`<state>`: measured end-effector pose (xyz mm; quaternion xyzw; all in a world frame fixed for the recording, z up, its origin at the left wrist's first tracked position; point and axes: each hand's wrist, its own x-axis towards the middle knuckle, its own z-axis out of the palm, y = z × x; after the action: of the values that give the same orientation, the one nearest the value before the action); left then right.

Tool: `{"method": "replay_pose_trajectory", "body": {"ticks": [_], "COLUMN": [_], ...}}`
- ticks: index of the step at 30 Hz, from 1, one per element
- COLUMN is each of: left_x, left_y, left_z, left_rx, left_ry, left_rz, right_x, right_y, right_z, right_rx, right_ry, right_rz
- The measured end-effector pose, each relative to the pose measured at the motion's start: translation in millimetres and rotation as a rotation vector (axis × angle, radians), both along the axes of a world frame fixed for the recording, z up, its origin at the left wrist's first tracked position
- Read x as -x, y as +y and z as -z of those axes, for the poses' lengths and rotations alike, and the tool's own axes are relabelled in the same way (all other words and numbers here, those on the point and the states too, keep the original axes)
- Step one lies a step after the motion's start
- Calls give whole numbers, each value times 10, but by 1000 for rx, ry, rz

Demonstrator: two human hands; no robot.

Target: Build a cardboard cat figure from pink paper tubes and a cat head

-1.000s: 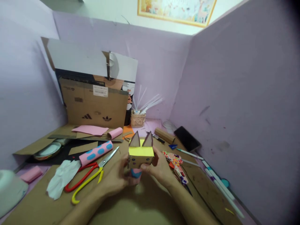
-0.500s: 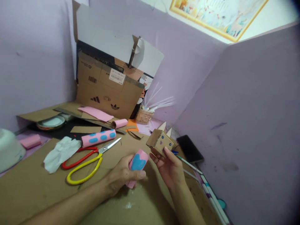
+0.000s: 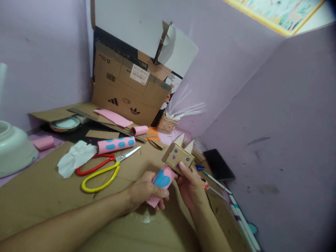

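My left hand [image 3: 147, 192] is closed around a pink paper tube [image 3: 162, 180] with a blue heart on it, held tilted above the cardboard sheet. My right hand [image 3: 190, 185] grips a small cardboard box [image 3: 180, 159] that has a drawn face and two pale pointed ears on top. The tube's upper end is right under the box's lower edge; whether they touch I cannot tell. Left of my hands lie scissors [image 3: 117, 166] with one red and one yellow handle, blades apart. Behind them rests a pink tube with blue spots [image 3: 116, 144].
Crumpled white tissue [image 3: 76, 157] lies by the scissors. A white pot [image 3: 15, 150] stands at the left. Farther back are a large cardboard box [image 3: 128, 84], a plain pink roll [image 3: 140, 130] and a small basket [image 3: 167, 123]. A black phone [image 3: 218, 164] and several pens lie along the right wall.
My hands have brought the heart tube and the face box together, the tube moving up and right. The box has turned so its face shows more fully. The camera view has shifted slightly.
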<state>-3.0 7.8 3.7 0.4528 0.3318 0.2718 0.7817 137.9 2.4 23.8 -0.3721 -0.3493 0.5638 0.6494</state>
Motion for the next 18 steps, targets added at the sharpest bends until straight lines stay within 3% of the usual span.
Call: {"method": "replay_pose_trajectory", "body": {"ticks": [4, 10, 18], "left_x": [-11, 1, 49], "left_y": [-2, 6, 44], "left_z": [25, 95, 66], "left_rx": [-74, -410, -428], "left_ry": [30, 99, 119], "left_rz": [-23, -109, -75], "right_x": [-17, -26, -42], "right_y": [-18, -22, 4], "right_z": [11, 45, 113], "right_rx": [-44, -92, -213], "right_ry": [-18, -44, -146], "right_rz": [-27, -19, 39]}}
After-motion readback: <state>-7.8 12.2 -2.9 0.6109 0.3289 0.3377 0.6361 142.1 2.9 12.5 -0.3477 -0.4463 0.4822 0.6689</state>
